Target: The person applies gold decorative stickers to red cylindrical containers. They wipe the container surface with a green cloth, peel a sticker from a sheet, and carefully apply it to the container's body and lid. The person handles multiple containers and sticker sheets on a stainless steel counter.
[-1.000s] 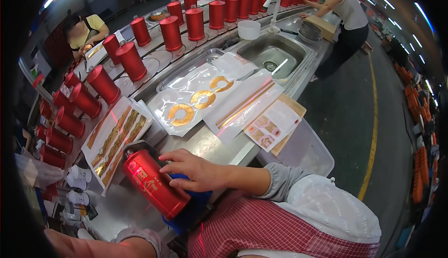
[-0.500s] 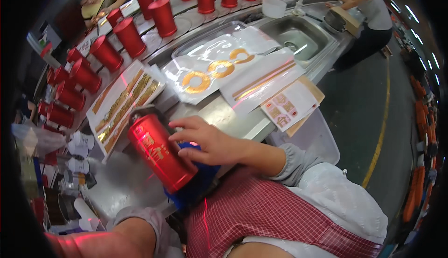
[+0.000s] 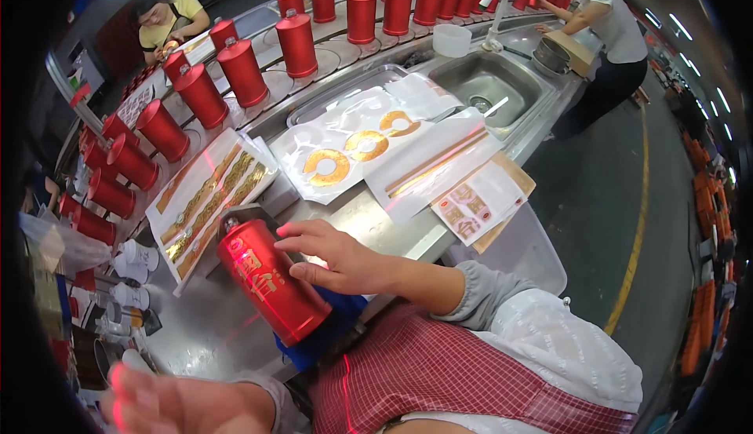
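A shiny red bottle with gold lettering lies tilted in a blue-lined holder in front of my apron. Over its right side reaches my right hand, fingers stretched and apart, the tips at the bottle's surface; whether they press on it I cannot tell. At the lower left my left hand is held palm up and partly blurred, away from the bottle, with nothing visible in it. Left of the bottle's neck leans a sheet of gold and green patterned strips.
Several red bottles stand along a curved conveyor. Sheets with gold rings and gold strips lie beside a metal sink. Small white jars stand at left. One person sits opposite; another works at right.
My left hand has come further into view and turned its palm up. My right hand stays at the bottle with little movement. The whole view has shifted slightly.
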Demonstrator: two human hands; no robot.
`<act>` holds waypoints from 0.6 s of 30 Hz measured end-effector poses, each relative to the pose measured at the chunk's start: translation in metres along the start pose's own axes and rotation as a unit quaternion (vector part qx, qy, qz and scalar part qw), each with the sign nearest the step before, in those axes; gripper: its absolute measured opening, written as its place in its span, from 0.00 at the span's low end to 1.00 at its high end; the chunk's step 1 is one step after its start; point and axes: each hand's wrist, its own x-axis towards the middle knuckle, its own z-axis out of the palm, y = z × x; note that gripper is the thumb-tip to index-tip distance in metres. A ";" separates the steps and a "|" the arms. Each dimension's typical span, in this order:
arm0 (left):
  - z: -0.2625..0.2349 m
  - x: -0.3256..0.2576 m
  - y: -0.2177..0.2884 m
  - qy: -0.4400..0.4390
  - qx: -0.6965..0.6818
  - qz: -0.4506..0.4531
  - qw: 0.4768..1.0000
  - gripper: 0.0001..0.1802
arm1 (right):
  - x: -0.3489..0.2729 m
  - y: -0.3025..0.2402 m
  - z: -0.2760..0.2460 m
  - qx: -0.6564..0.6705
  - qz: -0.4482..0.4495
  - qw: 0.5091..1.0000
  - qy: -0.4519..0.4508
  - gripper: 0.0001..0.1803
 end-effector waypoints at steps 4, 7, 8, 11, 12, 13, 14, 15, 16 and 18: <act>-0.026 -0.065 -0.044 -0.016 0.007 -0.212 0.977 0.28 | 0.005 0.011 0.002 0.024 0.035 0.999 0.008 0.28; -0.036 -0.114 -0.054 0.049 0.048 -0.477 0.876 0.28 | 0.013 0.015 0.006 0.037 0.061 0.997 0.007 0.30; -0.041 -0.132 -0.058 0.048 0.040 -0.507 0.859 0.28 | 0.016 0.018 0.011 0.037 0.071 0.997 0.000 0.31; -0.050 -0.155 -0.061 0.016 -0.017 -0.576 0.817 0.30 | 0.024 0.027 0.022 0.055 0.060 0.997 -0.002 0.32; -0.048 -0.158 -0.064 -0.016 -0.037 -0.583 0.812 0.27 | 0.025 0.029 0.021 0.021 0.093 0.995 -0.002 0.32; -0.046 -0.158 -0.064 0.011 -0.074 -0.617 0.783 0.32 | 0.028 0.025 0.018 0.088 0.090 0.992 0.002 0.33; -0.046 -0.158 -0.061 -0.020 -0.081 -0.612 0.786 0.29 | 0.036 0.008 0.013 0.123 0.091 0.988 -0.026 0.33; -0.043 -0.154 -0.062 -0.013 -0.060 -0.620 0.782 0.39 | 0.030 0.023 0.019 0.109 0.130 0.985 -0.020 0.34; -0.044 -0.156 -0.063 -0.001 -0.101 -0.634 0.766 0.42 | 0.031 0.023 0.019 0.080 0.117 0.990 -0.014 0.36; -0.046 -0.156 -0.063 -0.002 -0.090 -0.631 0.771 0.45 | 0.036 0.018 0.022 0.088 0.124 0.988 -0.015 0.39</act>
